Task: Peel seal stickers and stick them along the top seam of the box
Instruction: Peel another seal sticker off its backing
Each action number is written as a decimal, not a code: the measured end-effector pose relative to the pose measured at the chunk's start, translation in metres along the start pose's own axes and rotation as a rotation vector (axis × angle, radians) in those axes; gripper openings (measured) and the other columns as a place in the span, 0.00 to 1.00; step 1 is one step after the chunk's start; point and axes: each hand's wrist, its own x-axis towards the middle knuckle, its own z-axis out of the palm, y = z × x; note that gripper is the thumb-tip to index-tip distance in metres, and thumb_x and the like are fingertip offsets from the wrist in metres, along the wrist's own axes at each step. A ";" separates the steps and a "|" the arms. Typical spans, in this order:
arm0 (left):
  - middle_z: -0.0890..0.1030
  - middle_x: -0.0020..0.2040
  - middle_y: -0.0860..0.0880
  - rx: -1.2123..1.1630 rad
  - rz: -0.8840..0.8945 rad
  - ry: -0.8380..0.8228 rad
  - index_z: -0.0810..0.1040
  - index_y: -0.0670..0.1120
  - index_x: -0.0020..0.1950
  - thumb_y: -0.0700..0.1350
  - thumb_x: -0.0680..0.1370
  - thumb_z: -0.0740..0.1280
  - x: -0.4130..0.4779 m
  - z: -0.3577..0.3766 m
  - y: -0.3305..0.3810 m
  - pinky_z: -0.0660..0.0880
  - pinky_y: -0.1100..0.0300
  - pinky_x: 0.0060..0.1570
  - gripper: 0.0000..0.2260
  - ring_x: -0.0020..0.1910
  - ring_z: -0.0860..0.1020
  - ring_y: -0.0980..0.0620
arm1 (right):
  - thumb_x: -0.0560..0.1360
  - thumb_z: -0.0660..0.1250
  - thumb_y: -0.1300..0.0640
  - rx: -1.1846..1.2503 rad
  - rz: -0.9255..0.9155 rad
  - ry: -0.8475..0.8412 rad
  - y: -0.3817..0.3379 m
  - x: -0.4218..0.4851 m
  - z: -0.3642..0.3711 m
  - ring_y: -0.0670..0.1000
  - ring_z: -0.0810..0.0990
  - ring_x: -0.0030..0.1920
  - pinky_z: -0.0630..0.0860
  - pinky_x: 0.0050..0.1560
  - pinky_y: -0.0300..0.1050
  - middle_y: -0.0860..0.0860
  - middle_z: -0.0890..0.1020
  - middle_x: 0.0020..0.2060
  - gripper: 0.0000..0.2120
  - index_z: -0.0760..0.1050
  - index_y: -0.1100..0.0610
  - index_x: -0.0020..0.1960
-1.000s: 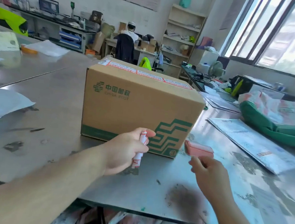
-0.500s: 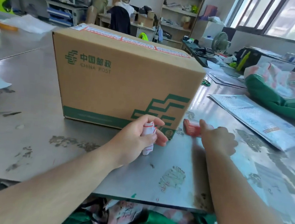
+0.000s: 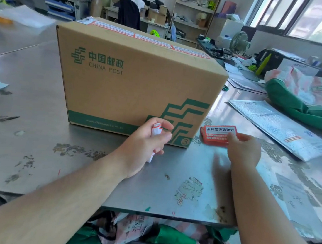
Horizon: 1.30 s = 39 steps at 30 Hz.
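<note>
A grey printed mailer [image 3: 279,127] is lying flat on the steel table [image 3: 42,101], with a green and white sack [image 3: 302,96] slumping just behind it. Farther back, 1 small fan [image 3: 239,42] is standing near wooden shelves [image 3: 193,12].

Matt brown cardboard box [image 3: 132,85] with printed paper stickers [image 3: 149,39] along its top, standing on a brushed, faintly glossy metal table [image 3: 40,131] blotched with rough torn-paper residue; crumpled white paper strip [image 3: 156,130] at centre; shiny plastic mailer [image 3: 279,127] at right.
</note>
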 end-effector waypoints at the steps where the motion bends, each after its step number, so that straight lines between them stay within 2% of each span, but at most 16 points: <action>1: 0.69 0.33 0.53 0.011 0.003 0.014 0.76 0.51 0.53 0.46 0.73 0.67 0.000 0.000 0.000 0.67 0.55 0.43 0.10 0.31 0.68 0.54 | 0.76 0.68 0.49 0.048 0.010 -0.011 -0.002 -0.002 -0.004 0.56 0.81 0.52 0.72 0.53 0.44 0.55 0.85 0.50 0.13 0.83 0.55 0.55; 4: 0.67 0.31 0.54 0.029 0.019 0.063 0.74 0.51 0.54 0.43 0.73 0.70 0.001 0.001 -0.002 0.66 0.61 0.36 0.11 0.28 0.67 0.54 | 0.75 0.69 0.52 0.260 0.087 -0.040 -0.005 -0.009 -0.018 0.52 0.78 0.41 0.69 0.43 0.43 0.53 0.82 0.41 0.09 0.82 0.56 0.49; 6: 0.66 0.29 0.54 0.011 0.015 0.076 0.74 0.50 0.53 0.42 0.73 0.69 0.001 0.002 0.000 0.64 0.61 0.32 0.10 0.25 0.65 0.55 | 0.76 0.68 0.56 0.556 0.207 -0.117 -0.007 -0.021 -0.026 0.48 0.74 0.30 0.67 0.31 0.41 0.53 0.79 0.35 0.05 0.78 0.57 0.43; 8: 0.66 0.27 0.56 -0.013 0.011 0.076 0.74 0.47 0.51 0.45 0.72 0.68 0.002 0.003 0.002 0.63 0.61 0.31 0.09 0.24 0.63 0.56 | 0.79 0.65 0.61 0.843 0.281 -0.218 -0.009 -0.044 -0.030 0.44 0.69 0.23 0.61 0.23 0.35 0.50 0.74 0.29 0.09 0.73 0.56 0.40; 10: 0.65 0.26 0.58 -0.023 0.022 0.073 0.75 0.45 0.48 0.50 0.73 0.68 -0.001 0.005 0.004 0.59 0.59 0.30 0.10 0.24 0.61 0.56 | 0.81 0.64 0.62 1.001 0.281 -0.286 -0.012 -0.071 -0.033 0.44 0.69 0.24 0.62 0.24 0.34 0.48 0.73 0.27 0.09 0.73 0.56 0.41; 12: 0.67 0.28 0.58 0.051 0.063 0.070 0.77 0.43 0.48 0.59 0.71 0.69 -0.005 0.006 0.004 0.57 0.60 0.30 0.19 0.24 0.61 0.57 | 0.81 0.63 0.62 1.111 0.248 -0.313 -0.012 -0.095 -0.032 0.45 0.71 0.26 0.65 0.27 0.35 0.49 0.75 0.28 0.10 0.72 0.57 0.41; 14: 0.76 0.33 0.56 0.184 0.123 0.063 0.80 0.45 0.49 0.65 0.69 0.66 -0.009 0.008 0.005 0.61 0.61 0.33 0.24 0.25 0.67 0.60 | 0.81 0.62 0.62 1.188 0.208 -0.333 -0.009 -0.110 -0.030 0.47 0.72 0.29 0.68 0.29 0.36 0.51 0.76 0.30 0.10 0.72 0.57 0.42; 16: 0.82 0.41 0.53 0.224 0.141 0.055 0.81 0.47 0.48 0.67 0.70 0.65 -0.011 0.010 0.008 0.63 0.61 0.35 0.24 0.27 0.71 0.64 | 0.81 0.62 0.63 1.218 0.163 -0.370 -0.007 -0.120 -0.028 0.48 0.72 0.30 0.69 0.30 0.36 0.53 0.77 0.32 0.10 0.72 0.57 0.41; 20: 0.79 0.29 0.62 0.178 0.129 0.016 0.81 0.41 0.51 0.55 0.77 0.67 -0.013 0.014 0.014 0.66 0.73 0.29 0.17 0.25 0.73 0.66 | 0.80 0.63 0.65 1.112 0.041 -0.463 -0.007 -0.128 -0.025 0.49 0.73 0.30 0.71 0.32 0.38 0.54 0.78 0.32 0.11 0.73 0.58 0.39; 22: 0.82 0.32 0.60 0.194 0.144 0.027 0.81 0.39 0.49 0.47 0.77 0.68 -0.013 0.014 0.014 0.69 0.76 0.31 0.11 0.28 0.76 0.66 | 0.78 0.67 0.62 0.947 -0.037 -0.482 -0.008 -0.130 -0.023 0.51 0.74 0.31 0.70 0.35 0.41 0.54 0.78 0.32 0.10 0.76 0.55 0.38; 24: 0.85 0.39 0.55 0.245 0.160 0.066 0.80 0.38 0.47 0.43 0.77 0.70 -0.012 0.011 0.010 0.74 0.72 0.41 0.07 0.37 0.81 0.62 | 0.75 0.70 0.57 0.770 -0.096 -0.479 -0.009 -0.132 -0.023 0.50 0.75 0.32 0.71 0.37 0.43 0.52 0.80 0.32 0.09 0.78 0.50 0.36; 26: 0.86 0.41 0.53 0.290 0.163 0.103 0.81 0.40 0.44 0.42 0.77 0.71 -0.011 0.010 0.008 0.75 0.70 0.45 0.05 0.41 0.82 0.60 | 0.77 0.72 0.56 0.657 -0.133 -0.448 -0.010 -0.135 -0.024 0.48 0.77 0.32 0.72 0.37 0.42 0.50 0.82 0.32 0.08 0.77 0.52 0.39; 29: 0.85 0.38 0.54 0.349 0.178 0.150 0.81 0.46 0.45 0.41 0.75 0.73 -0.011 0.013 0.007 0.76 0.70 0.41 0.02 0.38 0.82 0.61 | 0.77 0.71 0.57 0.553 -0.213 -0.375 -0.012 -0.139 -0.025 0.48 0.79 0.32 0.75 0.40 0.46 0.52 0.84 0.32 0.07 0.76 0.53 0.42; 33: 0.84 0.37 0.52 0.423 0.197 0.241 0.80 0.46 0.43 0.45 0.76 0.72 -0.011 0.013 0.006 0.75 0.70 0.37 0.04 0.36 0.81 0.59 | 0.76 0.72 0.55 0.461 -0.251 -0.329 -0.011 -0.141 -0.022 0.51 0.77 0.32 0.73 0.39 0.48 0.55 0.84 0.33 0.09 0.74 0.48 0.42; 37: 0.84 0.38 0.49 0.391 0.180 0.138 0.80 0.45 0.40 0.48 0.78 0.70 -0.013 0.010 0.008 0.75 0.63 0.41 0.09 0.38 0.81 0.54 | 0.76 0.73 0.51 0.413 -0.216 -0.273 -0.008 -0.137 -0.018 0.54 0.82 0.35 0.76 0.42 0.51 0.52 0.85 0.33 0.08 0.75 0.48 0.42; 39: 0.83 0.36 0.49 0.365 0.146 0.075 0.78 0.43 0.41 0.48 0.77 0.70 -0.014 0.009 0.009 0.73 0.67 0.37 0.10 0.34 0.78 0.58 | 0.75 0.73 0.51 0.401 -0.204 -0.255 -0.009 -0.136 -0.018 0.53 0.83 0.36 0.76 0.42 0.51 0.51 0.85 0.34 0.08 0.76 0.50 0.42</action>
